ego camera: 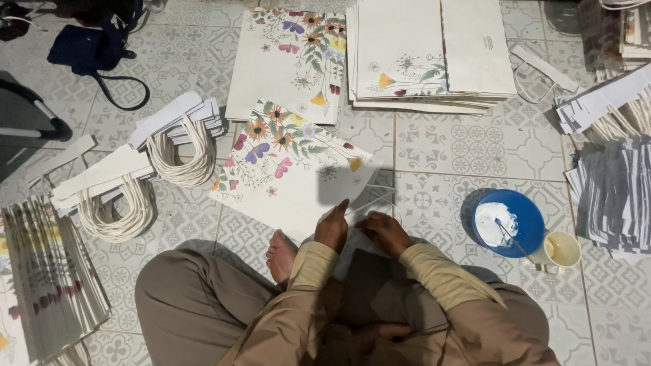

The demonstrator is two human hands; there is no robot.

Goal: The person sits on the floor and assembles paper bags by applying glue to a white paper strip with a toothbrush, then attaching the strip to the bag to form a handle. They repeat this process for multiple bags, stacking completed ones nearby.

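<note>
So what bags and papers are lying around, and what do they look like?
Flowered paper bag: flat on the floor before both hands, cream with colourful flowers.
Second flowered bag: flat behind it, same look.
Bag stack: top middle, cream, few flowers.
Handle strips: left, white card with cord loops.

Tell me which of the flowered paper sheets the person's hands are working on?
The tilted flowered sheet nearest the knees: both hands, left and right, rest at its lower edge. The other flowered sheets lie square and farther away.
</note>
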